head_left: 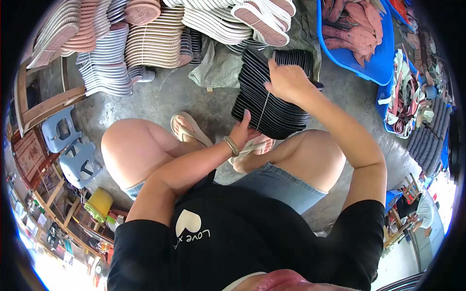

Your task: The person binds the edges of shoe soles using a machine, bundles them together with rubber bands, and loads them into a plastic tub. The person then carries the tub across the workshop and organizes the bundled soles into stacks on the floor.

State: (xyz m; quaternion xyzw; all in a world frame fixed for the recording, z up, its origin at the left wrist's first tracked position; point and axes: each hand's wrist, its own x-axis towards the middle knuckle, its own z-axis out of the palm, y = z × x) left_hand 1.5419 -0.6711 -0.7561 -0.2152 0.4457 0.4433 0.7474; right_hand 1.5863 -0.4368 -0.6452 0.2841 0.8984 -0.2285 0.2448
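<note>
A bundle of black shoe soles (272, 114), stacked face to face, stands between my knees with a thin string (263, 109) round it. My left hand (241, 130), with a bangle at the wrist, grips the bundle's near left edge, thumb on top and fingers partly hidden beneath. Over the bundle's far side my right hand (290, 83) is closed, its thumb at the upper end of the string. Whether it pinches the string or a sole's edge I cannot tell. More black soles (296, 59) lie just behind that hand.
Tied stacks of beige soles (154, 43), white soles (213, 24) and grey soles (104, 63) line the far side. A blue tub (357, 70) with pink pieces stands far right. Blue-grey stools (77, 162) and a wooden frame (51, 109) are at left.
</note>
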